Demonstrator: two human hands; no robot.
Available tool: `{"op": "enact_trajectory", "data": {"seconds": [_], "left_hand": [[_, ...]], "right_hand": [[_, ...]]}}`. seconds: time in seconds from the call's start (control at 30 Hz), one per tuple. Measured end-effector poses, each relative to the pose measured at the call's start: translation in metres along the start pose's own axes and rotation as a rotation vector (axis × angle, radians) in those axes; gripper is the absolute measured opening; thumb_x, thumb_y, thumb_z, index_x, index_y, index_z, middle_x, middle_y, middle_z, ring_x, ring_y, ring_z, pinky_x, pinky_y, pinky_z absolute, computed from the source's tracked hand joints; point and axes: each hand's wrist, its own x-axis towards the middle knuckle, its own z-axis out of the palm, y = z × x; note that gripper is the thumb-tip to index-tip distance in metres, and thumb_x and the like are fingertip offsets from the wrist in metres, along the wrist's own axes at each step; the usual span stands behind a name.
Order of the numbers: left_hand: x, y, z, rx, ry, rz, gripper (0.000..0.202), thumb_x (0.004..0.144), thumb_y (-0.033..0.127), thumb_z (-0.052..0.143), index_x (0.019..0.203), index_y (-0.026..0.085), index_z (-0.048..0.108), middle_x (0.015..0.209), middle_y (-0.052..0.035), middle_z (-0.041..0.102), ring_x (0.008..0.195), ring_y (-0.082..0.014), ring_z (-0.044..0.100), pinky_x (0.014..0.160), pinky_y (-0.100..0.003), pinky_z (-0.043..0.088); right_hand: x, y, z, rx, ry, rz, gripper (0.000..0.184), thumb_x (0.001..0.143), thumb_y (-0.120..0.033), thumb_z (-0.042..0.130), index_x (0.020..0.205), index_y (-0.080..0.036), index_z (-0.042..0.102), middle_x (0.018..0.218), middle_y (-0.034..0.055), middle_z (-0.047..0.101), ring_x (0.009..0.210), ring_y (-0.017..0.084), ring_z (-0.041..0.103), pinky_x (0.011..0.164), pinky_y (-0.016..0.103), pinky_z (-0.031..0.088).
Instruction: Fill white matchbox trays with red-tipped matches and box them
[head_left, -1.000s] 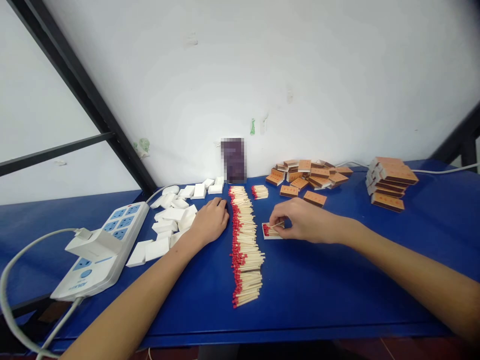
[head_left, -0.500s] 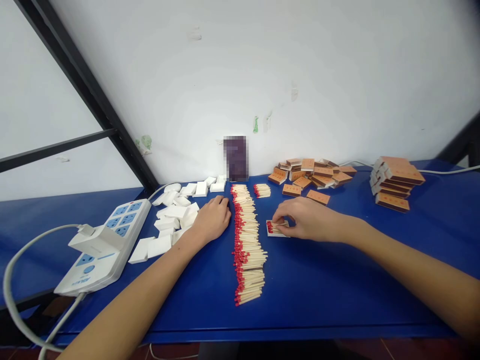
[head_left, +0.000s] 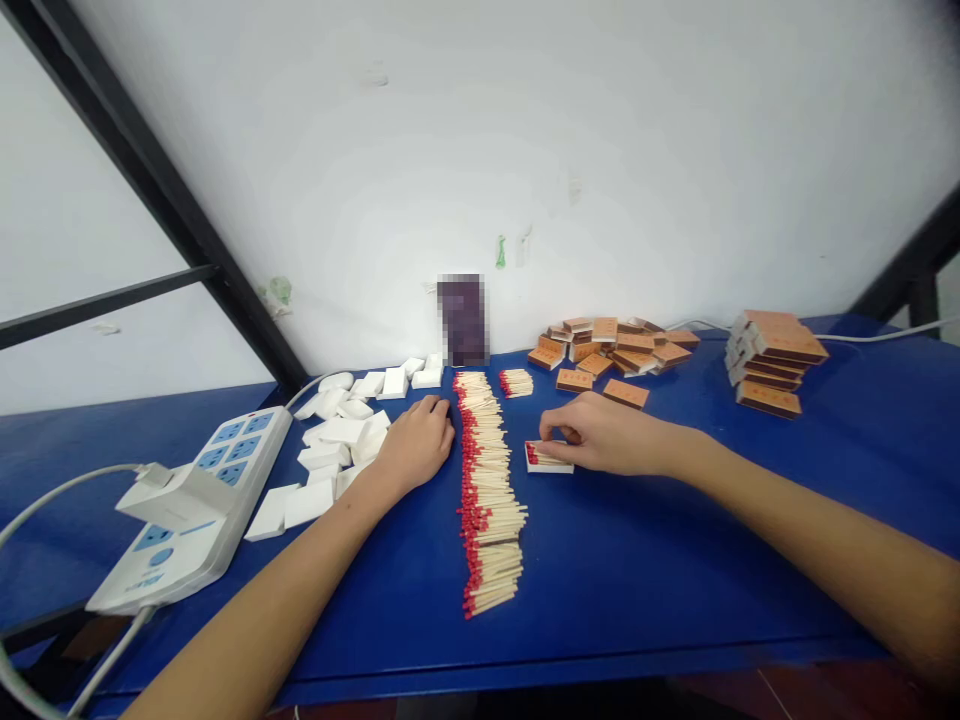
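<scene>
My right hand (head_left: pixel 592 433) is bent over a small white matchbox tray (head_left: pixel 551 468) filled with red-tipped matches (head_left: pixel 553 458). Its thumb and index finger close on these matches inside the tray, and the hand covers the tray's right part. A long row of loose matches (head_left: pixel 487 470) runs front to back between my hands, red heads to the left. Just left of the row's far half, my left hand (head_left: pixel 420 440) lies on the table with fingers loosely bent, holding nothing. White matchbox trays (head_left: pixel 341 430) lie in a heap beside it. A small bunch of matches (head_left: pixel 517 382) sits behind the tray.
Orange matchbox sleeves (head_left: pixel 634 342) are piled by the wall, and more orange matchboxes (head_left: pixel 776 345) stand stacked at the right. A white power strip (head_left: pixel 217 520) with a plugged-in adapter and cables lies at the left on the blue table (head_left: pixel 637 580). A blurred dark rectangle (head_left: pixel 463 320) leans against the wall.
The view has shifted slightly, moving the scene left. My right hand's thumb and index finger have shifted a little over the matches, showing more of the tray. My left hand stays put.
</scene>
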Motion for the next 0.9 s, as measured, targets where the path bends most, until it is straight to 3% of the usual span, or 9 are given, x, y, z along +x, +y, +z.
{"op": "enact_trajectory", "data": {"seconds": [0.37, 0.9], "left_hand": [[0.002, -0.004, 0.005, 0.003, 0.042, 0.034, 0.032, 0.099, 0.018, 0.034, 0.119, 0.009, 0.057, 0.123, -0.0176, 0.060, 0.118, -0.0286, 0.060, 0.101, -0.041, 0.049], [0.002, -0.004, 0.006, 0.011, 0.035, 0.029, 0.033, 0.099, 0.018, 0.034, 0.122, 0.009, 0.057, 0.125, -0.0173, 0.059, 0.119, -0.0283, 0.060, 0.102, -0.041, 0.049]], "right_hand": [[-0.001, 0.012, 0.007, 0.042, 0.060, -0.097, 0.022, 0.100, -0.038, 0.046, 0.097, -0.020, 0.058, 0.084, 0.0031, 0.060, 0.071, 0.016, 0.049, 0.064, 0.028, 0.034], [-0.001, 0.010, 0.005, 0.187, -0.108, -0.036, 0.034, 0.101, -0.045, 0.037, 0.116, -0.021, 0.056, 0.092, 0.0040, 0.056, 0.080, 0.018, 0.052, 0.072, 0.032, 0.041]]}}
